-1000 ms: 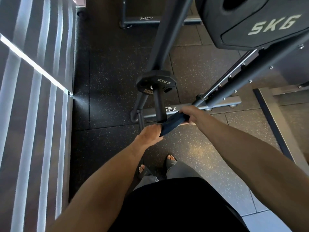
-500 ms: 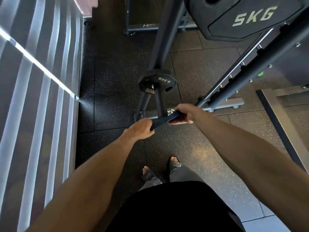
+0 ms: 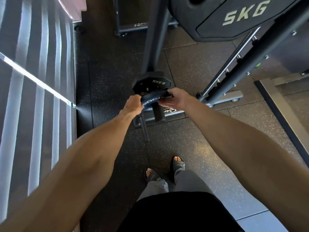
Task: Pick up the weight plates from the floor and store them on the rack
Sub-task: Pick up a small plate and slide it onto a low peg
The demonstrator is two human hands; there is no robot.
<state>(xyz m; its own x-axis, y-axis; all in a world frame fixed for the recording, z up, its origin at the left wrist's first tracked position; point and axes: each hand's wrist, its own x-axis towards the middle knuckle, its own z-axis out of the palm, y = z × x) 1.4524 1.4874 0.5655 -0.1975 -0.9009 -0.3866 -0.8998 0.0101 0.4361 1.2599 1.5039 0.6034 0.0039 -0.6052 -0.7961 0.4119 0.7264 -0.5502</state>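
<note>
I hold a small dark blue weight plate (image 3: pixel 151 99) with white lettering between both hands. My left hand (image 3: pixel 133 104) grips its left edge and my right hand (image 3: pixel 175 99) its right edge. The plate is around the black storage peg (image 3: pixel 158 114) of the rack, whose end sticks out toward me below the plate. Just behind it on the same peg sits a black 2.5KG plate (image 3: pixel 153 82). A large black 5KG plate (image 3: pixel 234 15) hangs on an upper peg at top right. The rack upright (image 3: pixel 155 34) rises behind the peg.
Slanted rack rails (image 3: pixel 247 59) run down to a grey foot (image 3: pixel 232 96) at right. Another frame base (image 3: pixel 132 27) lies at the top. A striped wall (image 3: pixel 33 81) lines the left. My sandalled feet (image 3: pixel 164 169) stand on speckled rubber floor (image 3: pixel 192 141).
Both hands lifted the blue plate up and forward, turned its face toward me, and slid it over the peg close to the 2.5KG plate.
</note>
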